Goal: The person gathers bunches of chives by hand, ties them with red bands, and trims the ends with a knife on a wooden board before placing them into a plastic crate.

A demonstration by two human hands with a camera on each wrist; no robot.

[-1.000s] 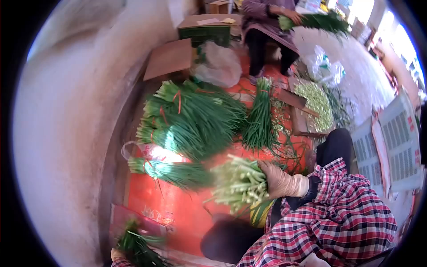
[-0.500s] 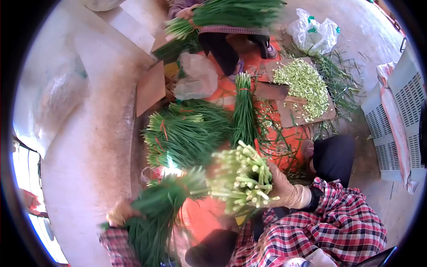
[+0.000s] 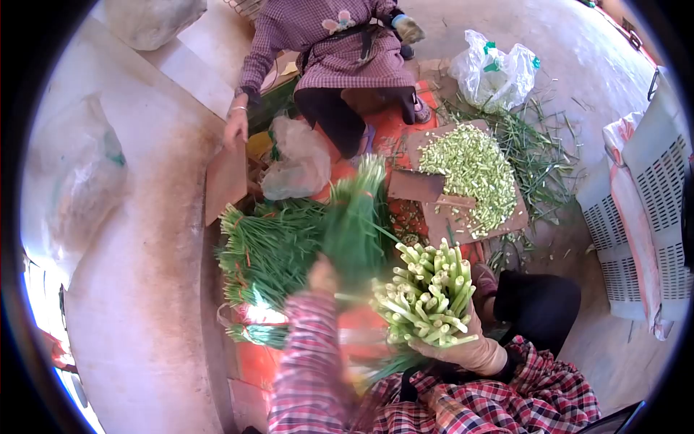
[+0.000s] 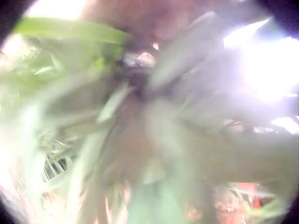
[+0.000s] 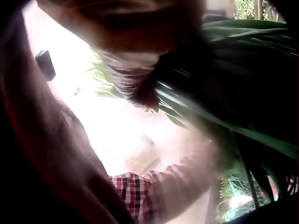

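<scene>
In the head view my right hand [image 3: 466, 347], in a tan glove, grips a thick bundle [image 3: 426, 296] with its pale stalk ends up; the right wrist view shows the gloved fingers [image 5: 135, 84] round its dark green leaves [image 5: 224, 70]. My left hand [image 3: 323, 276], blurred by motion, holds a green bundle [image 3: 353, 231] at its leafy part, over the floor pile; its fingers are not clear. Blurred leaves [image 4: 163, 126] fill the left wrist view. Left of that hand lie several tied bundles [image 3: 271, 249].
Chopped pale stalks [image 3: 473, 173] lie on a board with a cleaver [image 3: 416, 186]. Another person [image 3: 332, 58] sits opposite, one hand by a cardboard flap [image 3: 228, 181]. Plastic bags [image 3: 495, 72], loose leaves and a white crate [image 3: 629, 231] stand or lie around.
My left hand has swung the green bundle from the lower left to the middle, beside the pile. The right hand keeps its bundle. The person opposite has let go of a bundle.
</scene>
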